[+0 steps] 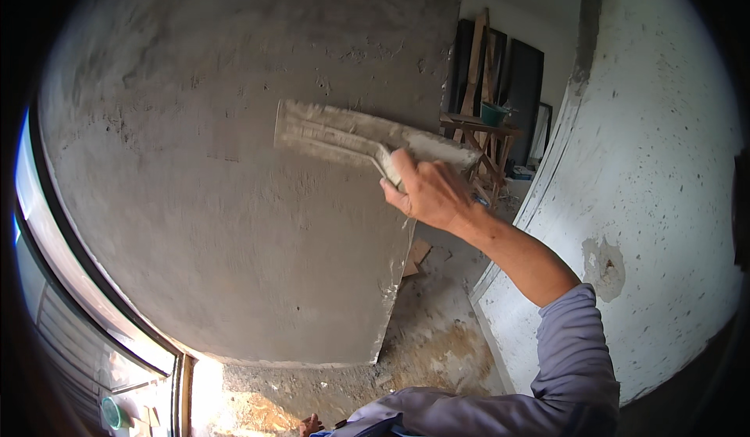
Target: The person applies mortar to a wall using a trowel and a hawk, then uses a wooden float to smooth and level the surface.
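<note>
Right hand (428,192): fingers wrapped tight round the handle of a plastering float (367,141), which lies flat against the grey rendered wall (234,202), blade caked with mortar, running left from the wall's right edge. Left hand (310,425): only a sliver at the lower edge; its state cannot be told. Far right: wooden trestle (484,152) bearing a green bucket (494,113). White speckled wall (664,163) at right.
</note>
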A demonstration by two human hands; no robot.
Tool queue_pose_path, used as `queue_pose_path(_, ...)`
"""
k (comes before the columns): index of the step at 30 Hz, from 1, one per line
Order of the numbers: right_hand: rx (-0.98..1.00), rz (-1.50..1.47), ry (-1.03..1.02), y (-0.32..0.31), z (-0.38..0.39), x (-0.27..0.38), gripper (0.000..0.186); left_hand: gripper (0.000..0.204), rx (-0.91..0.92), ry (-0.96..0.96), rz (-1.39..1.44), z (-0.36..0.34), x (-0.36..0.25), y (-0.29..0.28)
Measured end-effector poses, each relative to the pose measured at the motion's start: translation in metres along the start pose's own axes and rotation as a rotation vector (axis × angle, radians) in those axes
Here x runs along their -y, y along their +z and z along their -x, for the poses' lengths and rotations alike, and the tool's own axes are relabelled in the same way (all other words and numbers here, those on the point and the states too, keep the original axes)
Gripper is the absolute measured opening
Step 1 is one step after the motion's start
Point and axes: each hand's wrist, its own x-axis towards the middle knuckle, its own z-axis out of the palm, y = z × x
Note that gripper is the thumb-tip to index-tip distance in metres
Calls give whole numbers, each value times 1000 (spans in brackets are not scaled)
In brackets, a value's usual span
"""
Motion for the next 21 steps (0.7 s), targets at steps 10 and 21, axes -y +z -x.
queue_pose_path(10,-228,251,53,-72,-79,-62,29,58,-23,23,13,-26,31,-22)
queue_pose_path(21,-535,5,218,-112,-44,-64,30,63,-64,-38,13,46,9,-36)
